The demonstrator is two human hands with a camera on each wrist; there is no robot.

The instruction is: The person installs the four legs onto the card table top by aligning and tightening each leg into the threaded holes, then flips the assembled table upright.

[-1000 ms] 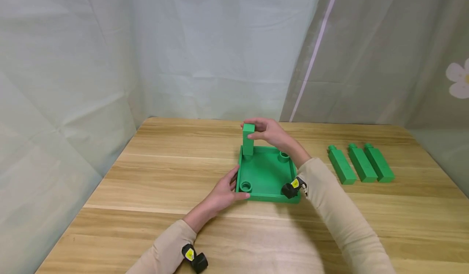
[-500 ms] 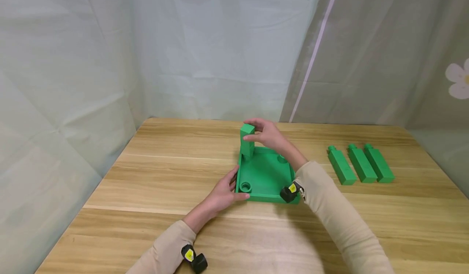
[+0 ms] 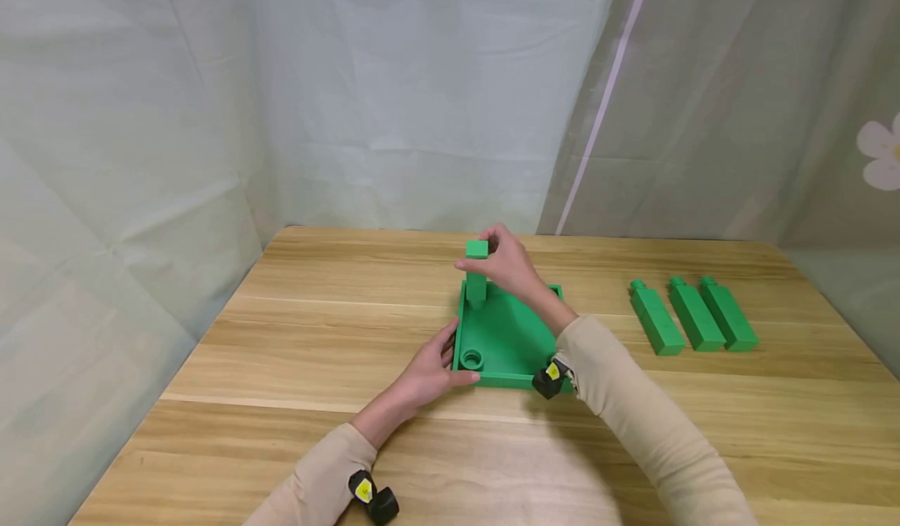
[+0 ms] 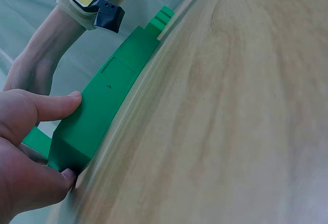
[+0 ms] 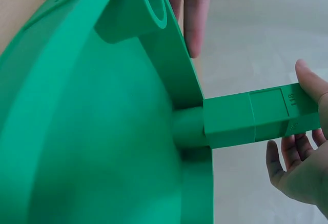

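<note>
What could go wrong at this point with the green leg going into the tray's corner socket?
1. The right hand pinches only the top of the upright leg, so it could tilt or bind in the socket.
2. The left hand holds just one near corner of the green tray; a hard push might pivot or slide it on the table.
3. The right sleeve hangs over the tray's near right corner and could nudge it.

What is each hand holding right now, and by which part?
The right hand pinches the upright green block near its top end. The left hand holds the green tray by its near left corner.
</note>
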